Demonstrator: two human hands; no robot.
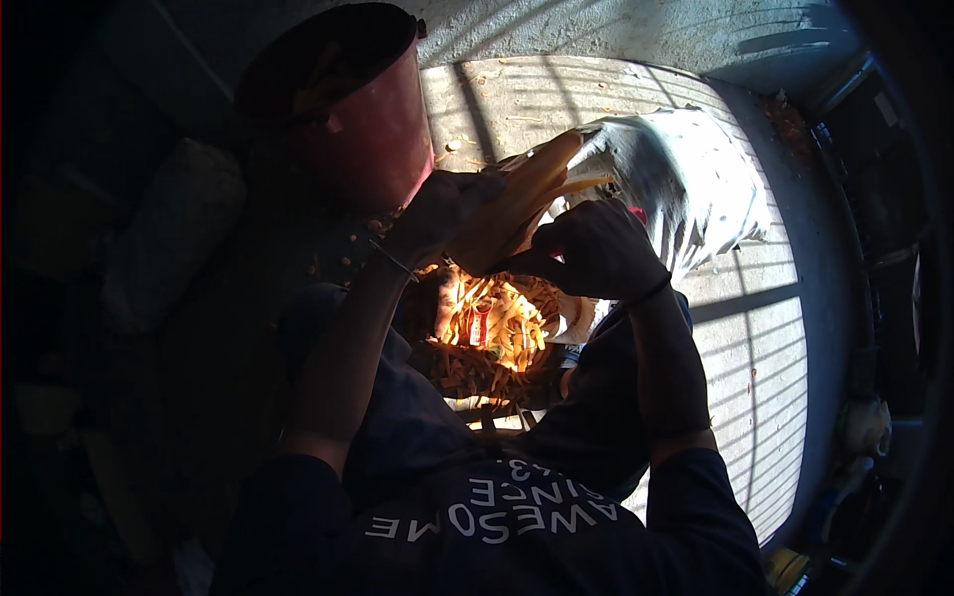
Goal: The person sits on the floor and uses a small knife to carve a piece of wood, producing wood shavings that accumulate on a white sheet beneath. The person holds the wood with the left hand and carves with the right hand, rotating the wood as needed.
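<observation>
My left hand (437, 214) is closed round a long, pale yellow-brown tapering piece (532, 194) that looks layered or partly peeled; its exact kind is unclear. The piece tilts up toward the far right, and a thin strip stands off its side. Against its right side, my right hand (601, 248) is closed with the fingers bent. A small red part (638, 215) shows at that hand's far edge; the rest of what it grips is hidden in shadow. Below both hands, between my legs, lies a heap of sunlit orange-yellow peelings (512, 333).
A large red bucket (383, 129) stands at the far left. Beyond my right hand lies a bulky white sack (706, 179). A small red item (479, 324) rests among the peelings. Another pale sack (179, 228) sits in shadow at left. Barred sunlight crosses the concrete floor (755, 397).
</observation>
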